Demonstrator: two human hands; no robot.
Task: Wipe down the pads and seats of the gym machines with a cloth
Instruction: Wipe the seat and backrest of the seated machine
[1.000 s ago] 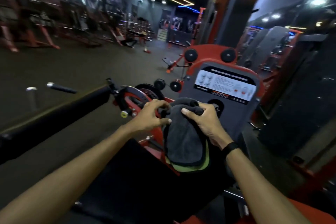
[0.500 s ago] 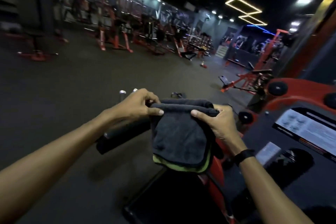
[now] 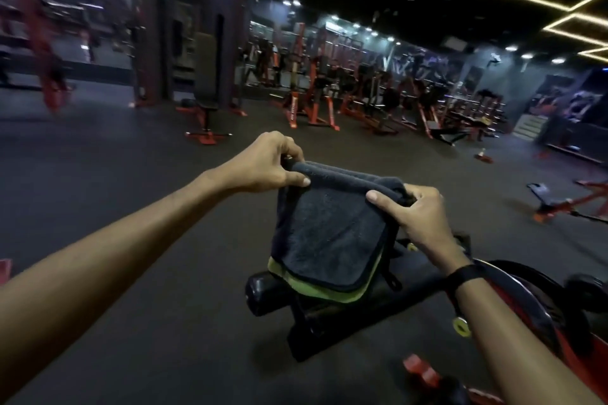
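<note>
My left hand and right hand each pinch a top corner of the folded cloth, which hangs directly above the roller pad, whose long axis runs left-right beneath, nearer my right hand.

Single view: head-worn wide-angle camera, facing forward and slightly down across the dark rubber gym floor. Forearms enter from 7 and 5 o'clock (close range). Rows of red-framed steel gym machines lie far off at 12 o'clock.
</note>
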